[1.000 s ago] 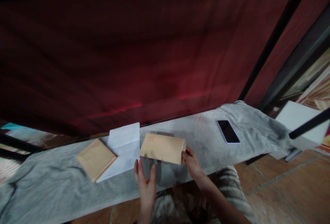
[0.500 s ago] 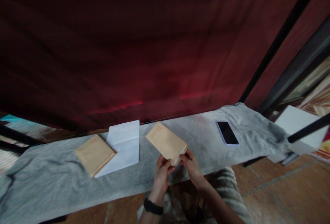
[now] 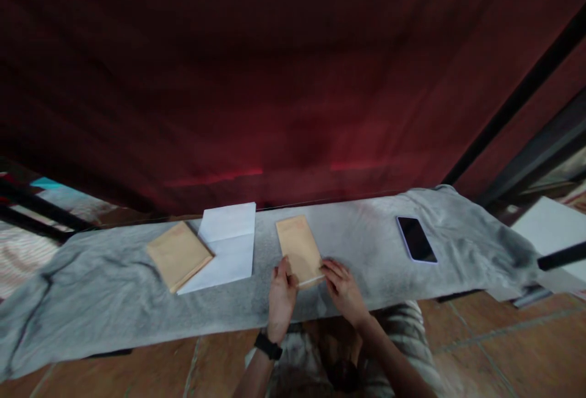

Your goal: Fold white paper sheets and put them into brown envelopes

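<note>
Grey-cloth-covered surface (image 3: 366,239). Between left hand (image 3: 281,297) and right hand (image 3: 344,289): brown paper packet (image 3: 300,245). Left of both: second packet (image 3: 178,254) overlapping creased white paper (image 3: 233,248). Right: phone (image 3: 416,239).

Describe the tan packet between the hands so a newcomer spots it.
Below the red curtain runs a long grey cloth. Near its middle, between the white paper and the phone, is the tan packet. Unlike the other packet, which overlaps the paper, it has the left hand and right hand at its edges.

The packet (image 3: 297,242) looks matt paper, the cloth (image 3: 366,233) plush.
</note>
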Demonstrator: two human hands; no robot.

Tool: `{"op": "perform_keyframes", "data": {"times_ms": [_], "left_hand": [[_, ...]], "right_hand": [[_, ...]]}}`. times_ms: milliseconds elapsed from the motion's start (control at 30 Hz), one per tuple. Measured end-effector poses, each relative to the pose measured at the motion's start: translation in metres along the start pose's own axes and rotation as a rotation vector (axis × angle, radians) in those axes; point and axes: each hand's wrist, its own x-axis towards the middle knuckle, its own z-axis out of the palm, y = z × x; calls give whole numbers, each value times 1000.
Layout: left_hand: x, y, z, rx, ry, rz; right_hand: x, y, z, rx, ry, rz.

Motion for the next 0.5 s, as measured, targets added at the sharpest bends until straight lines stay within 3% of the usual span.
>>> {"op": "perform_keyframes", "data": {"times_ms": [133, 267, 500], "left_hand": [[-4, 8, 2, 265, 43, 207], [17, 17, 25, 349, -75, 443], [98, 29, 57, 561, -143, 425]], "right_hand": [[0, -1, 2, -103, -65, -35], [-1, 0, 3, -138, -86, -24], [-1, -4, 2, -181, -76, -65]]}}
